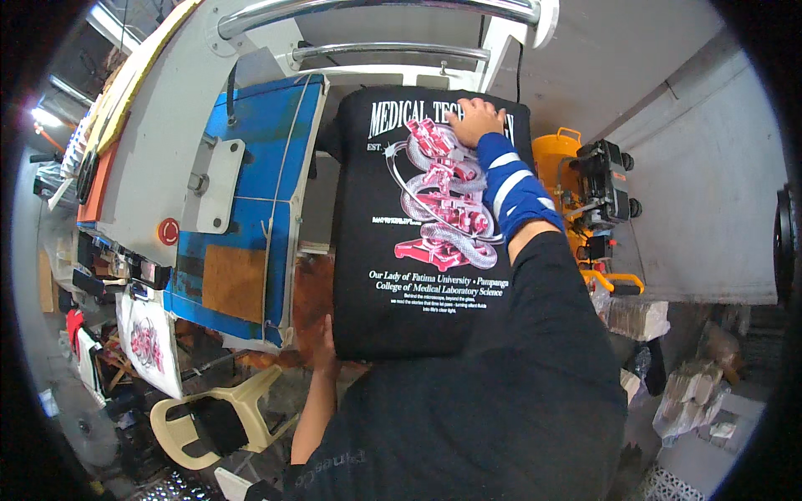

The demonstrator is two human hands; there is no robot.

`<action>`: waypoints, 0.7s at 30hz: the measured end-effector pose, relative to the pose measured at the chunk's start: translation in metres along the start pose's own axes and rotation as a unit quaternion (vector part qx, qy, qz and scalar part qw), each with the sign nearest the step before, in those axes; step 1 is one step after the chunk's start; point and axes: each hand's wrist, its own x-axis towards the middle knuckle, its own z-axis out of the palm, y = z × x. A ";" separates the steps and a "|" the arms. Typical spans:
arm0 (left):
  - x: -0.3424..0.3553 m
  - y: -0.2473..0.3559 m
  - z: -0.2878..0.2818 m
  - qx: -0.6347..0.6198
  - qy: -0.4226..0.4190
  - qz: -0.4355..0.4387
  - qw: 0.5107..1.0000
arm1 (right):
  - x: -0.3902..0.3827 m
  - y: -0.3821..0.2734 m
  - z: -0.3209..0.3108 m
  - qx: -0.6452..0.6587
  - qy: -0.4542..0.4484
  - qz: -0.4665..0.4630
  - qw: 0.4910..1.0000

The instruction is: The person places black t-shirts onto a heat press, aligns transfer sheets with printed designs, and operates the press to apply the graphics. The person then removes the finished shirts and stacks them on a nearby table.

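A black T-shirt (359, 242) is spread flat over a raised, roughly rectangular platen in front of me. It bears a red and grey print (443, 200) of microscopes and coiled snakes, with white lettering above and below. My right hand (478, 122) lies on the shirt near its far edge, fingers spread over the top lettering; a blue and white band wraps that forearm. My left hand (325, 344) touches the near left edge of the shirt. One finger there points away from me along the edge, while the others are mostly hidden.
Left of the shirt stands a blue press head (251, 175) with a red stop button (168, 231). Chrome bars (384, 53) cross behind. A yellow machine (560, 159) is at the right. A cream plastic chair (225, 413) and a white printed shirt (149, 342) are at lower left.
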 end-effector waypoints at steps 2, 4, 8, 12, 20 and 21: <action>-0.007 0.024 0.010 -0.031 0.007 -0.022 0.999 | -0.009 0.033 -0.002 -0.014 -0.008 0.050 0.999; -0.004 0.032 0.005 0.034 -0.013 -0.015 0.999 | -0.028 0.070 -0.004 -0.016 -0.017 0.123 0.992; 0.050 -0.044 -0.064 0.057 -0.127 -0.005 0.990 | -0.127 0.110 0.004 0.211 0.003 0.183 0.960; 0.032 -0.008 -0.051 -0.182 -0.262 -0.082 0.944 | -0.296 0.139 0.037 0.408 -0.032 0.250 0.877; 0.017 -0.003 -0.052 -0.327 -0.280 -0.136 0.892 | -0.469 0.121 0.004 0.745 -0.034 0.358 0.562; 0.017 -0.002 -0.048 -0.343 -0.297 -0.145 0.879 | -0.472 0.120 0.000 0.748 -0.034 0.355 0.559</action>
